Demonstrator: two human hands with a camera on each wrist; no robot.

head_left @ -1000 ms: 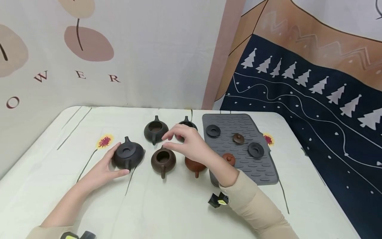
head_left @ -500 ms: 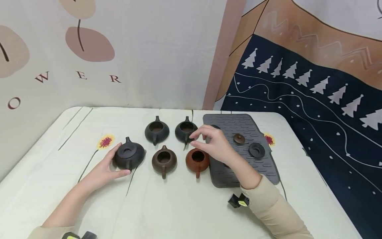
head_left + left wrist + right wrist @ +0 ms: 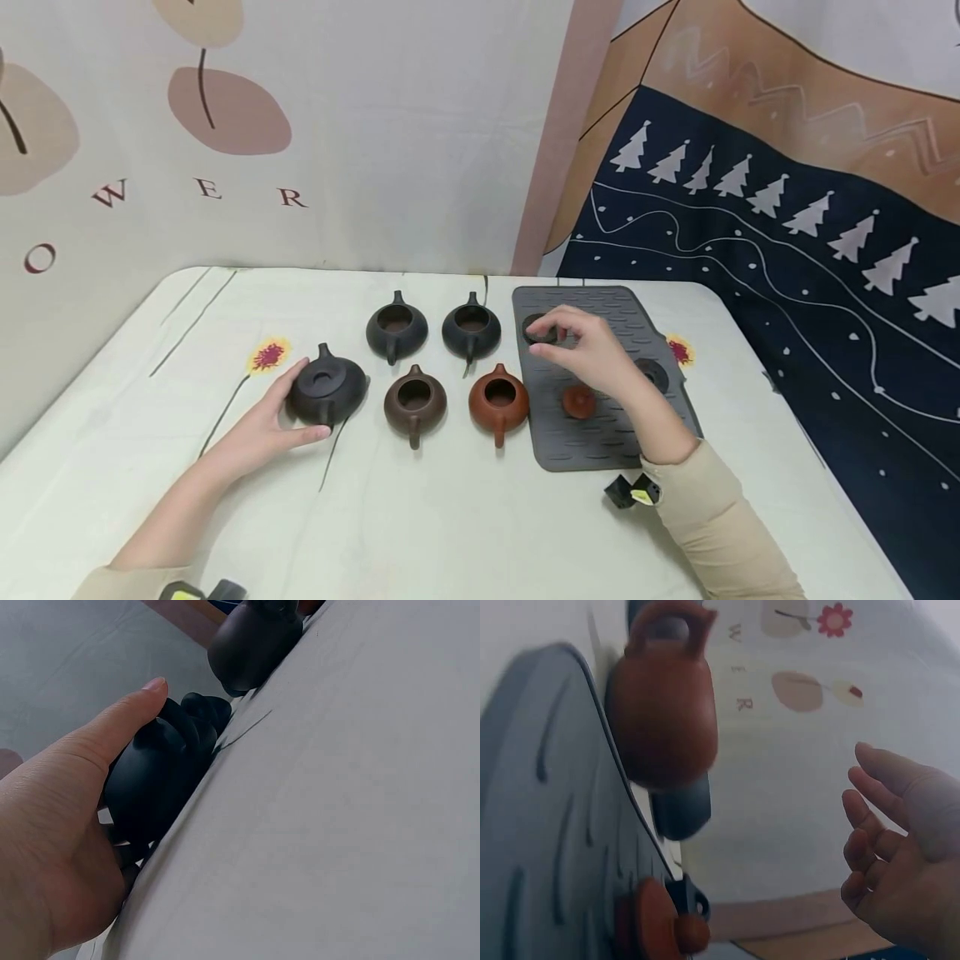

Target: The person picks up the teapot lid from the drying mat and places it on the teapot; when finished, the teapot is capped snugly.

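My left hand cups a black teapot at the left of the table, its thumb by the handle and its fingers around the far side. A dark round lid sits on this teapot. In the left wrist view the thumb lies along the black teapot's side. My right hand hovers over a grey mat with loosely bent fingers and nothing in them. Its fingertips are near a black lid, which they partly cover. In the right wrist view the right hand is above the mat, apart from everything.
Two black lidless teapots stand behind a brown teapot and a reddish teapot, also lidless. On the mat lie a reddish lid and another black lid, partly hidden by the right wrist.
My right hand has moved rightward from above the teapots to over the mat, uncovering the reddish teapot and lid. My left hand stays on the black teapot.
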